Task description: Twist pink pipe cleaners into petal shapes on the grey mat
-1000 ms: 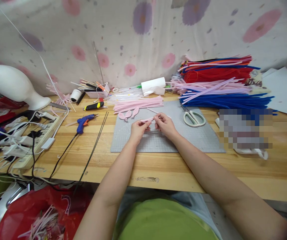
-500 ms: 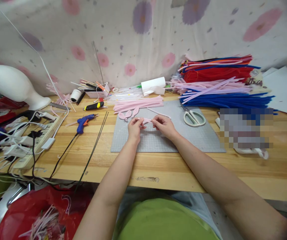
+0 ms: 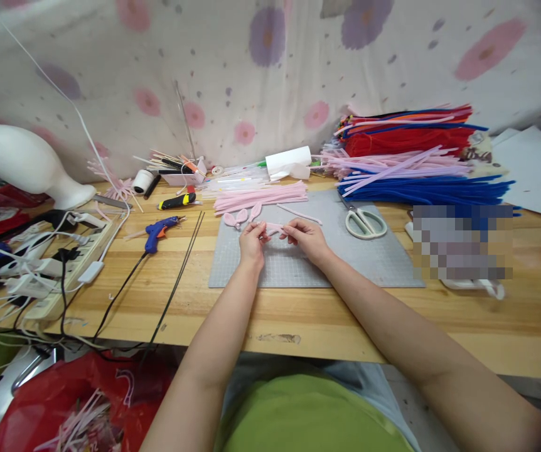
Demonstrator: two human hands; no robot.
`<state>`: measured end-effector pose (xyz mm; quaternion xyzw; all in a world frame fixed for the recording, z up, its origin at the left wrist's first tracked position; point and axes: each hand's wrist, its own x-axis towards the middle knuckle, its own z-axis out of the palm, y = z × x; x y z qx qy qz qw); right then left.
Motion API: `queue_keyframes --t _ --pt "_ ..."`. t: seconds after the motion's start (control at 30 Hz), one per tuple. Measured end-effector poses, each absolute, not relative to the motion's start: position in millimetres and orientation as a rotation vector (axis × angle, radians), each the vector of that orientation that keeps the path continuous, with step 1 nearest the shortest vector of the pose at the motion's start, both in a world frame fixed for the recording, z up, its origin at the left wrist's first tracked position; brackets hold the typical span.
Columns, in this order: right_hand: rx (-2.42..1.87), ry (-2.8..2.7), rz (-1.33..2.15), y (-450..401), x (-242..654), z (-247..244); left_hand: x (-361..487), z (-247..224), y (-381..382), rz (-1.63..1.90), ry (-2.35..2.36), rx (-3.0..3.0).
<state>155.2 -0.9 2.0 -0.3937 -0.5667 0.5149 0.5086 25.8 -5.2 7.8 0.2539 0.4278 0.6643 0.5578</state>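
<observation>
In the head view, the left hand (image 3: 252, 243) and the right hand (image 3: 309, 240) are pinching a short pink piece (image 3: 274, 228) between their fingertips — holding it above the grey mat (image 3: 346, 267), left of the mat's middle. Three pink loops (image 3: 241, 218) are lying by the mat's far left corner, beside a pink bundle (image 3: 261, 198). The scissors (image 3: 366, 223) are resting near its far right corner — handles toward the person. A glue gun (image 3: 157, 235) is lying left of the mat.

Pixelation is masking the white-edged object (image 3: 468, 285). Fingers (image 3: 294, 231) are covering the pink strip (image 3: 275, 228)'s ends. The frame is cropping the red bag (image 3: 21, 395).
</observation>
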Motion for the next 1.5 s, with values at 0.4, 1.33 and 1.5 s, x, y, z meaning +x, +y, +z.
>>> queue_keyframes --t 0.4,1.33,1.5 --pt "-1.089 -1.24 0.976 11 168 5 28 15 -5 1.58 1.025 0.657" --pt "-1.12 -1.79 0.821 5 188 8 20 12 -17 1.413 1.477 1.761" --pt "-1.054 -1.629 1.119 4 186 13 18 7 -17 1.441 1.412 1.537"
